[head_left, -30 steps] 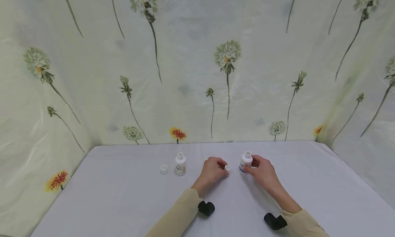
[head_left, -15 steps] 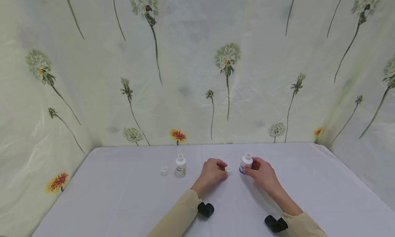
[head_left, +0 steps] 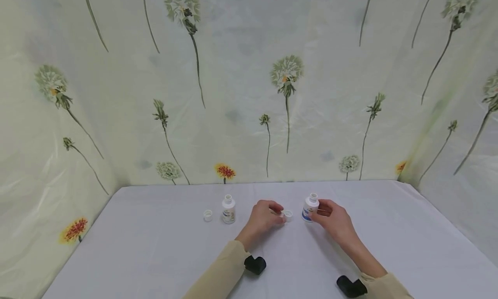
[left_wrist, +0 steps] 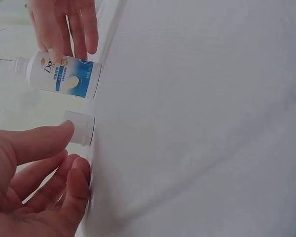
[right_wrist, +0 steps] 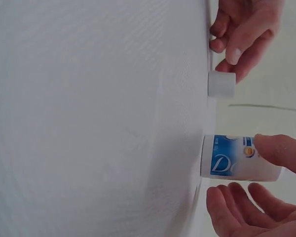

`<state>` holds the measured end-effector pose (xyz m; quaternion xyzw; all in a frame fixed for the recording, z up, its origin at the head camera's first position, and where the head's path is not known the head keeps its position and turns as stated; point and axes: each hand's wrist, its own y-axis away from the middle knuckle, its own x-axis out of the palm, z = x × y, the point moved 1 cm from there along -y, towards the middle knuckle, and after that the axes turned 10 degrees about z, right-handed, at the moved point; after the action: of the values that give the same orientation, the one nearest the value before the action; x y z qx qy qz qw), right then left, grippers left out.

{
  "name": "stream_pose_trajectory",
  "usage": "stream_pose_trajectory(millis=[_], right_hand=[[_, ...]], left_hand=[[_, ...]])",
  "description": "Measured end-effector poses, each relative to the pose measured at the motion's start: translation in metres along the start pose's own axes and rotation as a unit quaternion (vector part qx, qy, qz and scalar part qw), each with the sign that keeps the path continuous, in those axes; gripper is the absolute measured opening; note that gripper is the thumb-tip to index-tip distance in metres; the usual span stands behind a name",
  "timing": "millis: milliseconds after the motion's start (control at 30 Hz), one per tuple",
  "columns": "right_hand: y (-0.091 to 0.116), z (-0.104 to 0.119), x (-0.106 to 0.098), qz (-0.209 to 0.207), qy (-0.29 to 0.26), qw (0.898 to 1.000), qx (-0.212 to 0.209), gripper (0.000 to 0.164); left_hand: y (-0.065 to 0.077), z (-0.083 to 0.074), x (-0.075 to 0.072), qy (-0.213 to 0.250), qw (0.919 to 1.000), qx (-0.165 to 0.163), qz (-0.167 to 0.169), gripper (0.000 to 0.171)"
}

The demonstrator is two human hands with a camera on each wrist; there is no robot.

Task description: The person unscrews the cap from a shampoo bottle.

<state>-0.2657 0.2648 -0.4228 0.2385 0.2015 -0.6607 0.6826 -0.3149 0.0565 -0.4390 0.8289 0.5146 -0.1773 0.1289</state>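
A white uncapped bottle point(head_left: 310, 208) with a blue-and-white label stands upright on the table. My right hand point(head_left: 335, 221) is beside it; in the right wrist view the thumb point(right_wrist: 281, 150) overlaps the bottle's side while the other fingers lie apart from it. To its left, a white screw cap point(head_left: 288, 215) rests on the cloth with its hollow side up. Next to that cap is my left hand point(head_left: 262, 221), its thumb tip point(left_wrist: 66, 129) right at the cap's edge and its remaining fingers loosely bent, holding nothing.
Farther left stand a second open white bottle point(head_left: 228, 210) and another white cap point(head_left: 208, 215), hollow side up. A white cloth covers the table point(head_left: 155, 256). Behind it hangs a curtain point(head_left: 233, 74) printed with dandelions.
My left hand has drawn slightly left, its fingers coming away from the cap. The right hand has loosened from its bottle and shifted a little right. Bottles and caps keep their places.
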Motion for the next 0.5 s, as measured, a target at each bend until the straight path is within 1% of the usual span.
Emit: stream_pose_trajectory(millis=[100, 233, 333, 500], right_hand=[[0.004, 0.001, 0.000, -0.001, -0.004, 1.000, 0.006, 0.060], [0.008, -0.001, -0.002, -0.011, -0.005, 1.000, 0.008, 0.059], [0.011, -0.003, -0.002, -0.018, -0.008, 1.000, 0.006, 0.056], [0.017, -0.007, -0.002, -0.020, -0.016, 1.000, 0.015, 0.057]], left_hand=[[0.001, 0.001, -0.001, 0.002, 1.0000, -0.001, -0.001, 0.024], [0.005, -0.001, -0.002, 0.007, 0.9998, -0.017, 0.000, 0.023], [0.010, -0.004, -0.002, 0.008, 0.9997, -0.023, -0.002, 0.023], [0.017, -0.004, -0.003, 0.001, 0.9998, -0.018, -0.006, 0.024]])
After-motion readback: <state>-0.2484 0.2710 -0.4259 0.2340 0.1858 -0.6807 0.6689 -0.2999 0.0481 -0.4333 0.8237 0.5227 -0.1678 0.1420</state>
